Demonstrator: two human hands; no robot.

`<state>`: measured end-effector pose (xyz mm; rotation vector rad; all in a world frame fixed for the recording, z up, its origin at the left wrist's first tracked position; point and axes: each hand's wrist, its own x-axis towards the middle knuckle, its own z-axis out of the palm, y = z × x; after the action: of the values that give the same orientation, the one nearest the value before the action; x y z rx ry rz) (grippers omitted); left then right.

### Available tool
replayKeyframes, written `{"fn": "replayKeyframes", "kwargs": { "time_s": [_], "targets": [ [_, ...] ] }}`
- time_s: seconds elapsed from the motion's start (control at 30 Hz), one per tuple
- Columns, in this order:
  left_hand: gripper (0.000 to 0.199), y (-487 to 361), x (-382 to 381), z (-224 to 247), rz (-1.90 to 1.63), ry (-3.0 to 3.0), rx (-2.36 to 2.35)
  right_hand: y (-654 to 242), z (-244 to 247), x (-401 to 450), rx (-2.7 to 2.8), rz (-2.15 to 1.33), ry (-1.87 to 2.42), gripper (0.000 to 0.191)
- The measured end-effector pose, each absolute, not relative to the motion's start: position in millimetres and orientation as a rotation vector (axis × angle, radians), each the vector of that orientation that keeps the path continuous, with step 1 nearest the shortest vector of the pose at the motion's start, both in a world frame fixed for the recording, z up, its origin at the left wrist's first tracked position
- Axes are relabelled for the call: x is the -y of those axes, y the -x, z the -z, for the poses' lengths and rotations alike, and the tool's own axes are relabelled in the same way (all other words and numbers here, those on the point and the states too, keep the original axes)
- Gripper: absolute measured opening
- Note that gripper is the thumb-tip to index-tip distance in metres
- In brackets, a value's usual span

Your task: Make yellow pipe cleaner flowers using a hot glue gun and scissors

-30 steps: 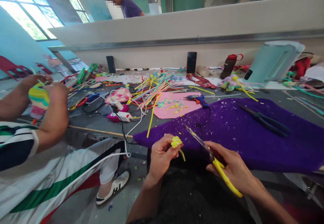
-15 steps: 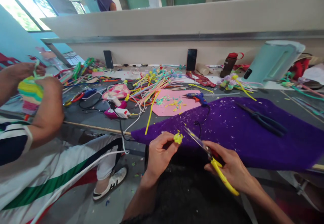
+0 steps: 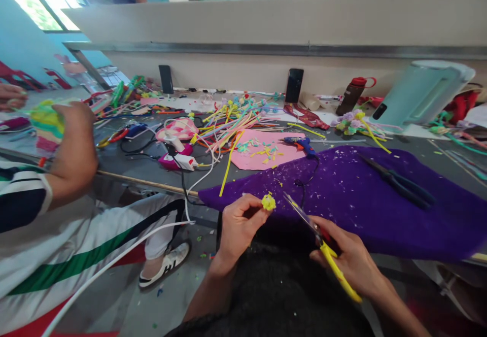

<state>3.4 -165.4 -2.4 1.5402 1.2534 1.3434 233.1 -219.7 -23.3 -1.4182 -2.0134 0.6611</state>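
Between the thumb and fingers of my left hand [image 3: 240, 228] is a small fuzzy yellow pompom-like piece [image 3: 268, 202], held over the near edge of the purple cloth [image 3: 342, 200]. My right hand [image 3: 348, 253] grips scissors [image 3: 329, 256] with yellow handles. Their blades point up and left towards the yellow piece, a short way apart from it, and look nearly closed. Beyond my hands a pink sheet [image 3: 247, 160] bears small yellow and teal clippings, with a blue glue gun [image 3: 301, 145] lying at its right edge.
Dark pliers [image 3: 399, 182] lie on the cloth. Fuzzy coloured stems [image 3: 228, 131] are heaped behind the pink sheet. A power strip [image 3: 178, 161] with trailing cables sits left. A bottle [image 3: 352, 96] and a teal kettle [image 3: 422, 96] stand at the back. Another person's arm [image 3: 78, 144] is at the left.
The yellow piece has turned slightly in my left fingers. The scissors have shifted a little right, away from it. The view has tilted slightly, and the neighbouring person's far hand has moved left.
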Motion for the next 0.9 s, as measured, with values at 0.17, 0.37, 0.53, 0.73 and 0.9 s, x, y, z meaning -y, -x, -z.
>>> {"fn": "replayKeyframes", "kwargs": {
  "time_s": [0.17,0.37,0.53,0.73,0.9],
  "targets": [
    [0.01,-4,165,4,-1.357,-1.514,-1.24,-231,29,222,1.994,-0.674,1.421,0.05],
    [0.007,-4,165,5,-1.374,-1.543,-1.232,-226,36,221,2.003,-0.707,1.384,0.053],
    [0.007,-2,163,9,-1.377,-1.529,-1.23,-224,35,220,2.023,-0.696,1.383,0.054],
    [0.009,-2,162,12,-1.364,-1.467,-1.204,-226,37,221,2.029,-0.692,1.385,0.054],
    [0.01,-1,162,12,-1.347,-1.466,-1.19,-226,38,220,2.034,-0.722,1.404,0.054]
  ]
}}
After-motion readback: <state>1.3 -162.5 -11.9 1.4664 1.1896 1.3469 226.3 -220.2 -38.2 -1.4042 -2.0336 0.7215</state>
